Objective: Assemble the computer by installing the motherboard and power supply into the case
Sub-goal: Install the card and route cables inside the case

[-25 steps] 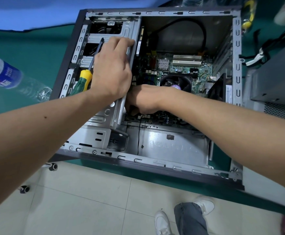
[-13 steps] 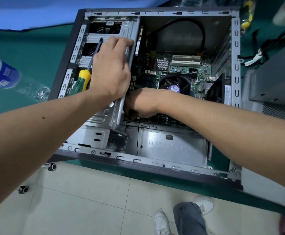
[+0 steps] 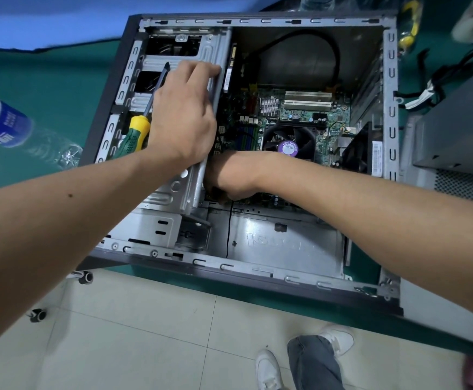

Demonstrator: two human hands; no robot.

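Note:
The open computer case lies on its side on a green table. The motherboard with its black CPU fan sits inside. My left hand rests on the metal drive cage, fingers curled over the cage's right edge. A screwdriver with a yellow-green handle lies on the cage beside that hand. My right hand reaches to the motherboard's lower left corner under the cage; its fingers are hidden. A grey power supply stands outside the case at the right.
A plastic water bottle lies on the green table to the left of the case. Black and white cables trail from the power supply. Tiled floor and my shoes show below the table edge.
My right hand has edged slightly further in under the drive cage. The left hand keeps the same hold on the cage.

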